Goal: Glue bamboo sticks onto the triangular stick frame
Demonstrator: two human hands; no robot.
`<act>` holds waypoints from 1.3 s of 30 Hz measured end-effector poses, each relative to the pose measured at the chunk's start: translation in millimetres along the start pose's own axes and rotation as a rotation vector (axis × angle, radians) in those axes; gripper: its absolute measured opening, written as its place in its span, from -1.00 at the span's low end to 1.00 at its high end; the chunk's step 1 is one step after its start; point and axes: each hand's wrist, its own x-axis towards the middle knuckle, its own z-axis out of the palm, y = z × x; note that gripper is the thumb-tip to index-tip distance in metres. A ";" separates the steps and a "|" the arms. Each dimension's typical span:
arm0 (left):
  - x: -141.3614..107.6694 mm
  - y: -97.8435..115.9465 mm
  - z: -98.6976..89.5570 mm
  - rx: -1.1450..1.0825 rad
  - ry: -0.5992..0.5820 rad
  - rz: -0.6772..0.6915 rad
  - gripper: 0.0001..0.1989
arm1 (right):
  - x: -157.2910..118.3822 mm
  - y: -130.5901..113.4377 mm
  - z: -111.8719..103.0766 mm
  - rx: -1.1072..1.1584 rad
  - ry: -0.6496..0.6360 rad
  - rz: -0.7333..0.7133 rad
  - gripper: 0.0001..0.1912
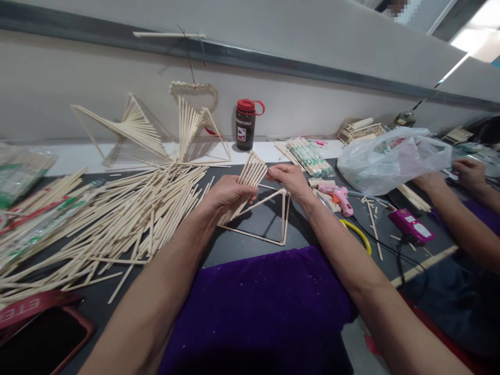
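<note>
A model built of thin wooden sticks (253, 172) rises in front of me, its upper part a fan of sticks laid side by side. Its open triangular frame (283, 219) stands on the dark table below. My left hand (231, 194) is closed around the fan from the left, thumb and fingers on the sticks. At the fan's upper right edge, my right hand (288, 179) has its fingertips pinched together; whatever lies between them is too small to make out. Loose wooden sticks (156, 208) lie in a big heap left of my left hand.
Behind stand twisted stick models (133, 125) and a dark bottle (245, 127) with a red lid. To the right lie a pink glue gun (340, 199), a purple box (412, 226) with cables and a plastic bag (394, 159). Another person's hands (469, 172) are beyond. A phone (42, 338) lies front left.
</note>
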 end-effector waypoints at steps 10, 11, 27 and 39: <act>-1.2 0.5 0.6 -0.008 0.000 0.001 -0.88 | -1.5 -5.7 2.0 0.015 0.017 0.015 -0.70; -1.2 0.4 0.7 -0.010 0.001 0.002 -0.88 | -1.6 -6.0 1.9 0.007 0.018 0.018 -0.70; -4.6 1.6 2.3 -0.036 0.008 0.000 -0.87 | -3.5 -9.4 -3.9 -0.013 -0.031 0.082 -0.63; -1.2 -2.1 3.6 -0.097 -0.015 -0.014 -0.88 | -5.3 -6.7 2.0 -0.029 0.006 0.006 -0.72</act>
